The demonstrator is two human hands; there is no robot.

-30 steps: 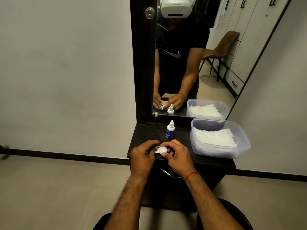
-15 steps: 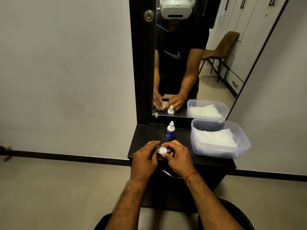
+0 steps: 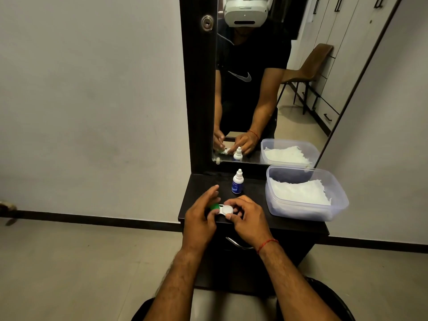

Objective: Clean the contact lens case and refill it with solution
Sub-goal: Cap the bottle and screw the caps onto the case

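A small contact lens case (image 3: 224,210) with one green cap and one white cap sits at the front of the dark dresser top (image 3: 254,205). My left hand (image 3: 200,214) pinches the green cap side, its upper fingers spread. My right hand (image 3: 247,218) grips the white cap side with curled fingers. A small blue-and-white solution bottle (image 3: 237,182) stands upright, capped, just behind my hands.
A clear plastic tub (image 3: 308,213) with white tissue inside stands on the right of the dresser top. A mirror (image 3: 266,89) in a dark frame rises behind and reflects a person. A drawer handle (image 3: 236,243) sits below the front edge.
My left fingers have lifted and spread, so the green cap now shows. The white cap has shifted slightly right under my right fingers.
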